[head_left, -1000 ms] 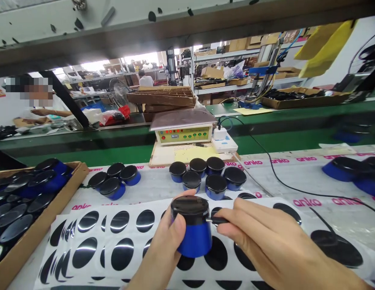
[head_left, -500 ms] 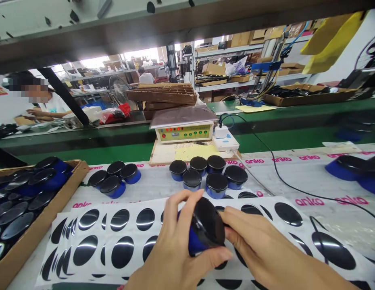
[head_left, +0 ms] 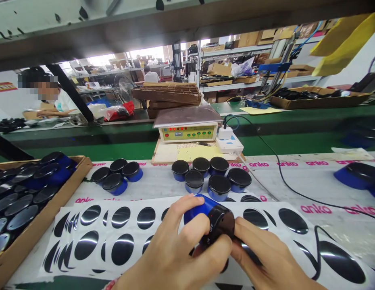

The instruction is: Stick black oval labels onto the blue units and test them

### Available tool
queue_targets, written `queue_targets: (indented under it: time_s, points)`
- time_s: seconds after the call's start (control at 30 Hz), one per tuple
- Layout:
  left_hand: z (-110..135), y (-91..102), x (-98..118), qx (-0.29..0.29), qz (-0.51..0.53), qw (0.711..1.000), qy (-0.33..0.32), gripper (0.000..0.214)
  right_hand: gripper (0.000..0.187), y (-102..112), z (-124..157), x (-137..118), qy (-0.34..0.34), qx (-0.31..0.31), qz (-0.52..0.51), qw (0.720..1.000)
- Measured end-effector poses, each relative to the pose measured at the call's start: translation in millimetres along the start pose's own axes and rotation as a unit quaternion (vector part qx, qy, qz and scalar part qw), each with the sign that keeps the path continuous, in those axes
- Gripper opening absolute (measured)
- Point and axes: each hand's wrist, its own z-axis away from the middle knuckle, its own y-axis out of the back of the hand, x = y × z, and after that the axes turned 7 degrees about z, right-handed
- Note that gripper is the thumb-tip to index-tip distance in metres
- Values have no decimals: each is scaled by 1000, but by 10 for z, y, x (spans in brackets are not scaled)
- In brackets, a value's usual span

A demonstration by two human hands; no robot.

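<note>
Head view looks down on a long bench covered in white film (head_left: 316,219) printed with pink "anko" lettering. At the left, a shallow cardboard tray (head_left: 45,211) holds a crowded layer of round pieces with glossy black tops and blue bodies, lying overlapped and tilted. Four like pieces (head_left: 114,183) stand on the film just beyond the tray's corner, and a cluster of six (head_left: 219,187) stands further right, all black side up. Farther off, on the far side of a green conveyor belt (head_left: 84,150), a second cardboard tray (head_left: 319,103) holds dark items too small to tell apart. Directly below the hands lie white sheets of black oval stickers (head_left: 133,218). The left hand (head_left: 175,251) and right hand (head_left: 261,255) are close together, clamped from opposite sides on a blue tapered piece (head_left: 196,212). The left hand's fingers wrap over the blue body while its thumb crosses the near side, and the right hand's fingers press around the black cap (head_left: 219,223), partly hiding it. The piece is held just above the sticker sheets, near the middle of the view, lying on its side. Its long axis runs from the wide blue end at upper left to the capped end, which points right and slightly down toward the right hand.
</note>
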Motion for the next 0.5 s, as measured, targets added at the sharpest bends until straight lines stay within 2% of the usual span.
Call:
queue_targets:
  time_s: [0.23,0.3,0.37,0.43,0.5]
  points:
    - [105,-9,-42,-47,8,999,21,28,14,32,-28,3,2,25,-11,1000]
    - [156,-29,-46,-38,21,998,46,30,12,61,-40,1,-1,27,-11,1000]
    - [188,-66,-41,-46,38,993,97,42,17,72,-43,-8,4,18,-9,1000]
    - [205,-118,-38,-100,56,983,146,66,27,58,-28,-28,34,-6,18,999]
    - [228,-159,-61,-171,77,970,156,79,36,35,14,-43,60,-25,74,995]
